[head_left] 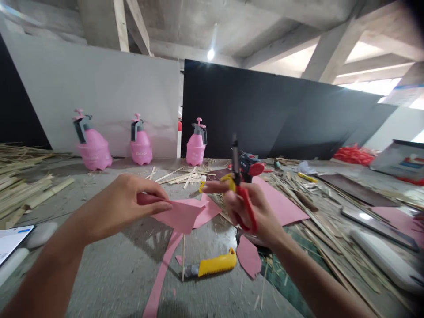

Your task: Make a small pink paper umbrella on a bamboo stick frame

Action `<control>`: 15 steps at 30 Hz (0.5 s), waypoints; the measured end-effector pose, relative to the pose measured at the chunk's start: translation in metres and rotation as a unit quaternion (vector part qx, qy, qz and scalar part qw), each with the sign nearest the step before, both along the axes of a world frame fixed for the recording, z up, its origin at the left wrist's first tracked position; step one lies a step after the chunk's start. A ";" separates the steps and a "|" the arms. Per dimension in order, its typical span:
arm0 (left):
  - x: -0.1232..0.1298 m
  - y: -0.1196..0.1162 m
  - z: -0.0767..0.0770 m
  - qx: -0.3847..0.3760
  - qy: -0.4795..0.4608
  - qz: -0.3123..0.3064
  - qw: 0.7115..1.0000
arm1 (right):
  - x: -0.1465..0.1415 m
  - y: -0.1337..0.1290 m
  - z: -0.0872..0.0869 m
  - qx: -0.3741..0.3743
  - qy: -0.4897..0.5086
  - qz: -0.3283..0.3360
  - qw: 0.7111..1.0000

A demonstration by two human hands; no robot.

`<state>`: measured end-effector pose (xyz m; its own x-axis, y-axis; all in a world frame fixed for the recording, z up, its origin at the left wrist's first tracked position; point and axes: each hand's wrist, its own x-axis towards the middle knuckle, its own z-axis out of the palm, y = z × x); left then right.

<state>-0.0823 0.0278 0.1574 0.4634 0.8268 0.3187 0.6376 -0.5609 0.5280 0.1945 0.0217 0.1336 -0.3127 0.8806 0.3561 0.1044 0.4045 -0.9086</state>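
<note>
Between the thumb and fingers of my left hand (pixel 132 203) is the edge of a folded piece of pink paper (pixel 183 212), held above the table. My right hand (pixel 255 212) has a pair of scissors (pixel 247 207) with red and yellow handles hooked in its fingers, dark blades pointing up. Some of its fingers stretch toward the paper without plainly touching it. Under the hands lie a yellow utility knife (pixel 217 265), a long pink paper strip (pixel 164 274), a thin stick (pixel 183 258) and a pink offcut (pixel 249 257).
Three pink spray bottles (pixel 141 145) stand along the back. A small yellow-labelled bottle (pixel 202 183) and a power drill (pixel 250 165) are behind my hands. Bamboo strips (pixel 23 185) pile up at left, more at right beside a pink sheet (pixel 280 205). A phone (pixel 15 240) lies at left.
</note>
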 end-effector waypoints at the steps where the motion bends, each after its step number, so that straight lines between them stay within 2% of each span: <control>1: 0.001 0.001 -0.001 -0.021 0.006 -0.004 1.000 | -0.011 0.002 0.002 -0.011 -0.002 0.021 1.000; 4: 0.000 0.005 -0.003 -0.057 0.013 0.002 0.998 | -0.029 0.011 -0.001 -0.050 -0.038 0.073 0.995; 7: 0.000 0.005 -0.005 -0.031 -0.025 0.039 0.998 | -0.032 0.019 -0.009 -0.069 -0.060 0.114 0.989; 9: 0.002 0.006 -0.005 -0.011 -0.036 0.048 0.998 | -0.032 0.022 -0.015 -0.065 -0.062 0.119 0.989; 11: 0.006 0.009 -0.007 0.071 -0.058 0.086 0.992 | -0.035 0.023 -0.020 -0.063 -0.021 0.084 0.994; 12: 0.008 0.011 -0.008 0.143 -0.086 0.131 0.977 | -0.038 0.022 -0.022 -0.064 0.016 0.049 0.997; 13: 0.010 0.014 -0.009 0.232 -0.139 0.190 0.944 | -0.042 0.021 -0.025 -0.069 0.058 0.009 0.996; 14: 0.012 0.017 -0.012 0.277 -0.193 0.230 0.913 | -0.046 0.020 -0.026 -0.073 0.099 -0.027 0.992; 15: 0.013 0.020 -0.014 0.264 -0.221 0.234 0.909 | -0.051 0.018 -0.028 -0.074 0.132 -0.052 0.987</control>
<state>-0.0690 0.0479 0.1431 -0.1704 0.5782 0.7979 0.6627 -0.5320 0.5271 0.1436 0.0397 0.1054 -0.1322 0.9514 0.2782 -0.1100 0.2649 -0.9580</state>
